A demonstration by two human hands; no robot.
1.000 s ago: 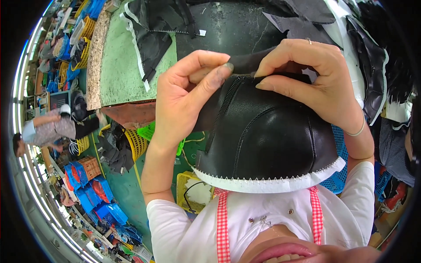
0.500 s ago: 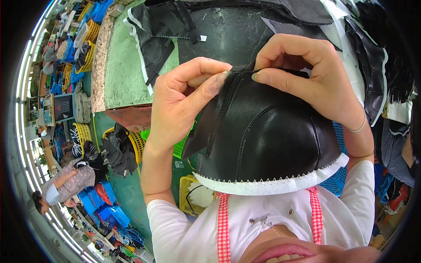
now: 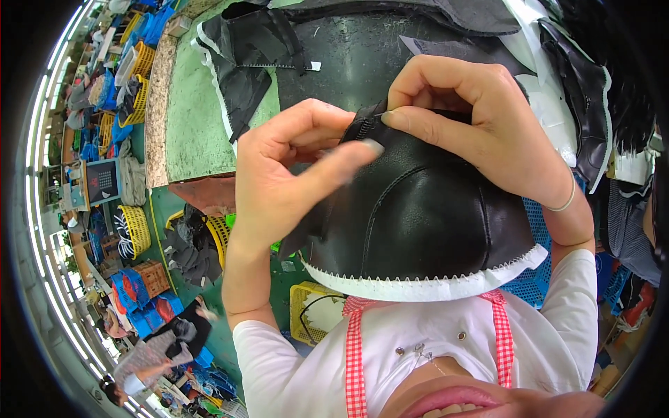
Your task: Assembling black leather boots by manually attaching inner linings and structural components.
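Note:
In front of my chest is a glossy black leather boot upper (image 3: 425, 209) with curved stitching. Zigzag thread runs along its white lower edging (image 3: 418, 288). A black zipper (image 3: 364, 129) lies along its left side, its lower part hidden by my left hand. My right hand (image 3: 488, 129) pinches the top edge beside the zipper, thumb in front and fingers behind. At the zipper's top end, my left hand (image 3: 279, 167) has its fingers at the edge and its thumb, smeared by motion, across the front.
On the green worktable (image 3: 188, 118) lie black cut pieces (image 3: 254, 76) at the left and another black upper (image 3: 582, 104) with pale edging at the right. Yellow baskets (image 3: 136, 226) and blue bins stand on the floor. A person (image 3: 143, 359) is at the lower left.
My left thumb has swung rightward over the zipper, away from its fingertip. The upper and my right hand have shifted slightly left. The person in the background has moved lower in the picture.

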